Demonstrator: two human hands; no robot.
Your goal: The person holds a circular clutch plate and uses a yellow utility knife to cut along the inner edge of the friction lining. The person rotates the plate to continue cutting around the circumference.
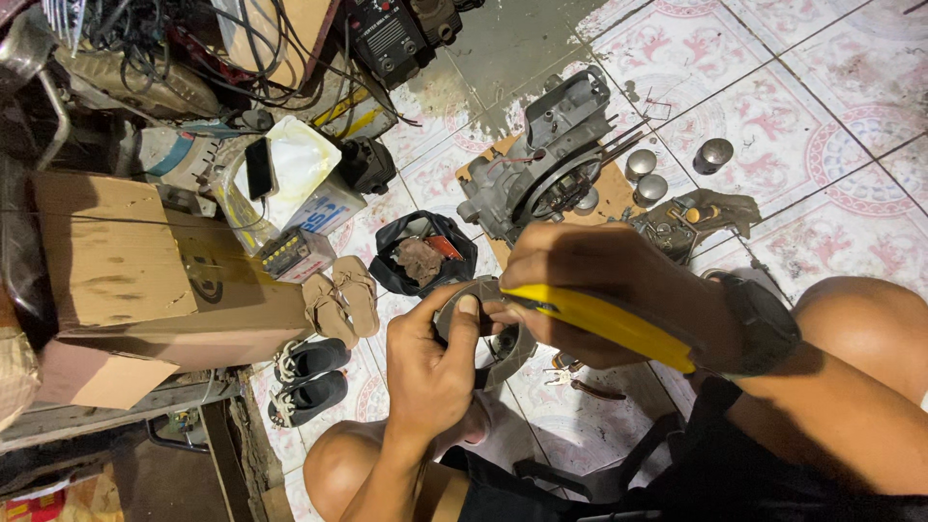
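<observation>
My left hand (432, 360) grips a round grey metal engine part (503, 353) by its rim, thumb pressed on its edge. My right hand (604, 290) holds a yellow-handled tool (604, 324), its tip meeting the metal part near my left thumb. A black watch (764, 324) is on my right wrist. Both hands are held above my knees (338, 464), over the tiled floor. The tool's tip is hidden behind my fingers.
A grey engine block (541, 159) lies on cardboard on the floor ahead, with small metal cups (643, 174) beside it. A black bag (423, 253), sandals (340, 295), black shoes (309, 379), a cardboard box (126, 261) and tangled cables (184, 39) crowd the left.
</observation>
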